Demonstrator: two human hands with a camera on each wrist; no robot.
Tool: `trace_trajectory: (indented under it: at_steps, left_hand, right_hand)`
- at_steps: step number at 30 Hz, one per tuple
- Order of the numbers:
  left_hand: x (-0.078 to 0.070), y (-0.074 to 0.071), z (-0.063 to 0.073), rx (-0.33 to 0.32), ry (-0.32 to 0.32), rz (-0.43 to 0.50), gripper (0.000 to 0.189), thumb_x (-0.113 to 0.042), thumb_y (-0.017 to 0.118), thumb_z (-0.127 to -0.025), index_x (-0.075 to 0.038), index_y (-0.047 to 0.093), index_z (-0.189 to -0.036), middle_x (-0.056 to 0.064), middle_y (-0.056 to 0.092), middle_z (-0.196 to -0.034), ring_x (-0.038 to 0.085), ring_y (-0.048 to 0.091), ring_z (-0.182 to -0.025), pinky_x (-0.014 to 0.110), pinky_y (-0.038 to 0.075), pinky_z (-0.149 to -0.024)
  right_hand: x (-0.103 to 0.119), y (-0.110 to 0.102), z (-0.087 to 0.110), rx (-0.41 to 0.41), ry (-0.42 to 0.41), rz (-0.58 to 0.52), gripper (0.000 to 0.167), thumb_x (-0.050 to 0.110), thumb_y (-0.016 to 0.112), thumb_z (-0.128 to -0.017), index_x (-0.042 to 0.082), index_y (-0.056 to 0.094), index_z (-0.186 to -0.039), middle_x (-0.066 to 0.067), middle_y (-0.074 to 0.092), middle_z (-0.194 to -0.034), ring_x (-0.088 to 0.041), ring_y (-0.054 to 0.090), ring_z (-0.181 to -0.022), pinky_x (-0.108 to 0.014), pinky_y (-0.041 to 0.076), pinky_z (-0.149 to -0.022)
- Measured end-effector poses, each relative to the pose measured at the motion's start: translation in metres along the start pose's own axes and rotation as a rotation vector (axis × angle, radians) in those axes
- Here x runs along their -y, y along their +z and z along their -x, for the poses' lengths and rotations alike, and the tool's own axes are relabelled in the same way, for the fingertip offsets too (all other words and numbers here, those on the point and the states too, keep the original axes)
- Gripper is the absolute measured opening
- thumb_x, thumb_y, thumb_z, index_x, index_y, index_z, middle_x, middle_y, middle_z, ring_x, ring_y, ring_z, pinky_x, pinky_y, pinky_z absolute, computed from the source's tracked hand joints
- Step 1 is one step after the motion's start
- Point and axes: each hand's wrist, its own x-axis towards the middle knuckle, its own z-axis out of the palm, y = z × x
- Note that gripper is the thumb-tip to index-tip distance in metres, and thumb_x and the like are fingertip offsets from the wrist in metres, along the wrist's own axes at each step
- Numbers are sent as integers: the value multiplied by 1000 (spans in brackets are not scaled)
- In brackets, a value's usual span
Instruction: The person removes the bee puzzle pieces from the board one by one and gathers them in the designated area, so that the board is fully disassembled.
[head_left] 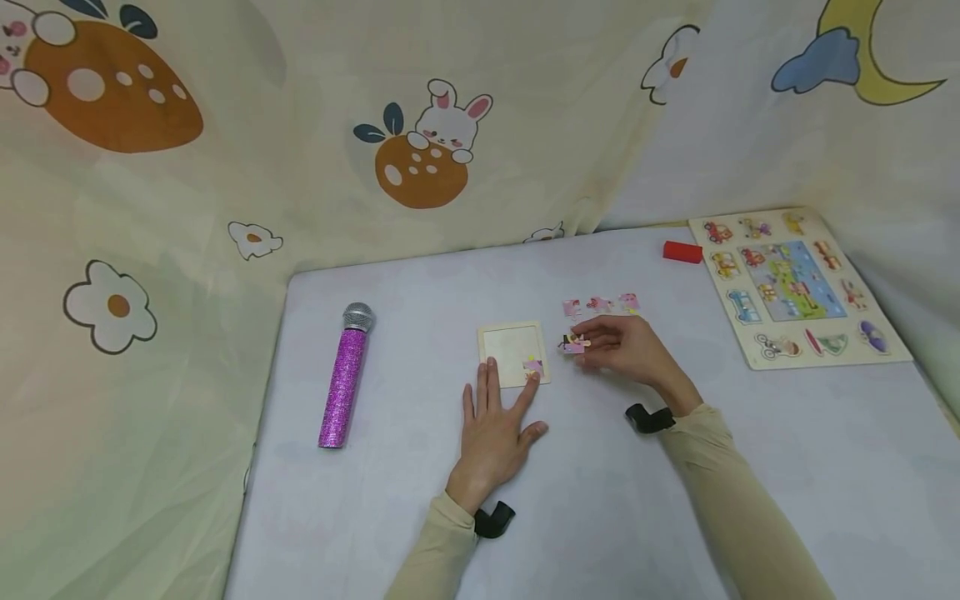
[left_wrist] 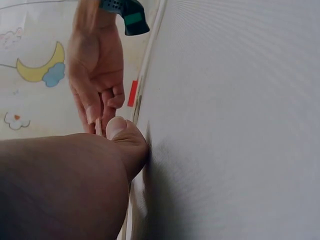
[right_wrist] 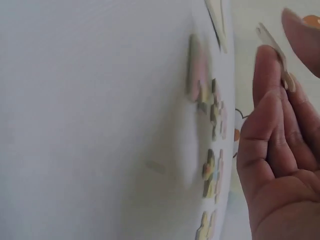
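My right hand (head_left: 626,346) holds a small jigsaw puzzle piece (head_left: 574,343) with a printed picture at its fingertips, just right of a square puzzle frame (head_left: 510,327). In the right wrist view this puzzle piece (right_wrist: 272,42) shows edge-on beside the fingers. My left hand (head_left: 491,446) lies with fingers spread over the frame's lower edge. Its index fingertip touches or nearly touches a pink and yellow piece (head_left: 533,365) in the lower right corner. Several loose pink puzzle pieces (head_left: 598,303) lie beyond my right hand, partly hidden by it.
A purple glittery microphone (head_left: 347,379) lies on the left of the white table (head_left: 420,517). At the far right are a picture puzzle board (head_left: 795,333) and a red block (head_left: 682,252). A printed curtain (head_left: 300,167) hangs along the back and left.
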Motion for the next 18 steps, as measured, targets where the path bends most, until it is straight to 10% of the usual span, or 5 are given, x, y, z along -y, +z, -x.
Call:
trace_trajectory:
  at_steps: [18]
  left_hand:
    - [0, 0, 0, 5, -5, 9, 70, -55, 55, -105, -36, 31, -168, 28, -6, -176, 43, -5, -165, 68, 8, -129]
  right_hand:
    - [-18, -39, 34, -89, -26, 253, 33, 11, 88, -87, 11, 79, -119, -9, 77, -112, -25, 64, -97, -22, 49, -79]
